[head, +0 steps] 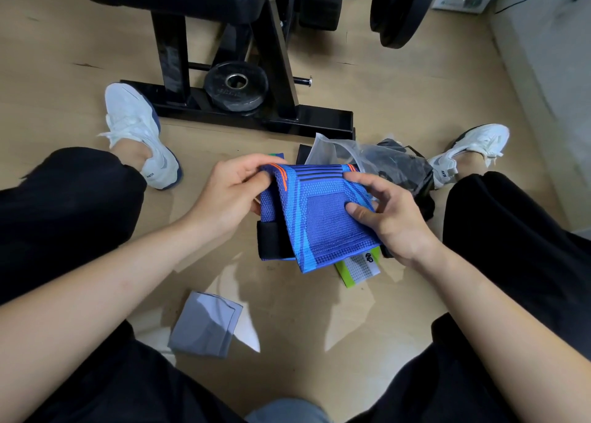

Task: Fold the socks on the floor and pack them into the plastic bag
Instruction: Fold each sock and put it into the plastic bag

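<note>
A blue knit sock (316, 221) with orange and black stripes hangs folded between my hands above the floor. My left hand (230, 195) pinches its upper left edge. My right hand (387, 211) grips its right side, thumb pressed on the front. A black band (271, 240) shows under the sock's lower left. A green and white sock (361, 270) pokes out beneath the lower right. A folded grey sock (204, 325) lies on the floor nearer me. The clear plastic bag (377, 160), with dark items inside, lies just beyond the blue sock.
I sit on a wooden floor with black trousers and white sneakers (140, 135) spread either side. A black weight bench frame (243, 115) with a weight plate (236, 85) stands ahead. A larger plate (406, 10) hangs at the top right.
</note>
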